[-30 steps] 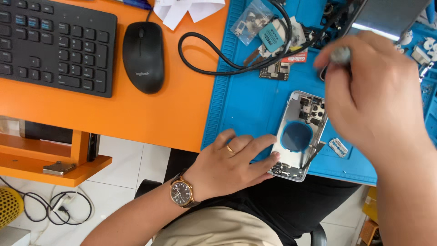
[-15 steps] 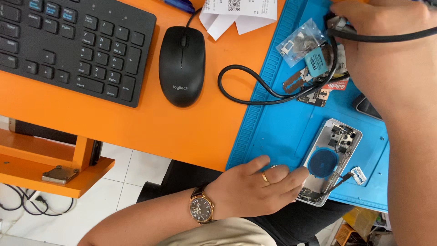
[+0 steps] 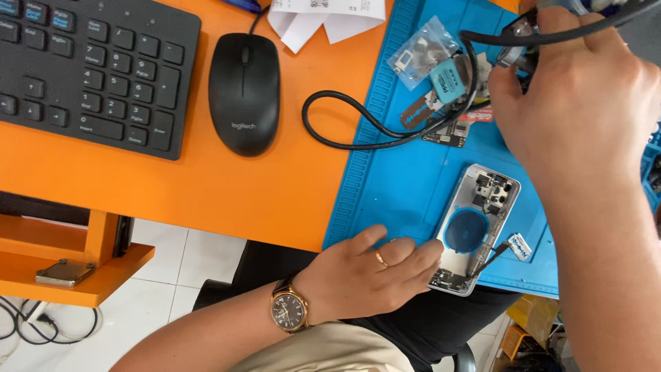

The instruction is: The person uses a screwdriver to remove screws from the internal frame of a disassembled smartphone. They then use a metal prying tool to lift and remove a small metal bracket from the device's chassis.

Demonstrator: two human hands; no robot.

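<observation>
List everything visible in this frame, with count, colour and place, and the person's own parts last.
opened phone housing: one, silver with a blue round coil, near edge of the mat
work mat: one, blue, right part of the desk
desk: one, orange
cable: one, black, looping from desk onto mat
small parts bag: one, clear, top of mat
mouse: one, black, beside the keyboard
keyboard: one, black, top left
papers: a few, white, top edge
wristwatch: one, gold with brown strap, left wrist
left hand: fingers resting on the housing
right hand: gripping the cable's far end; tool hidden
</observation>
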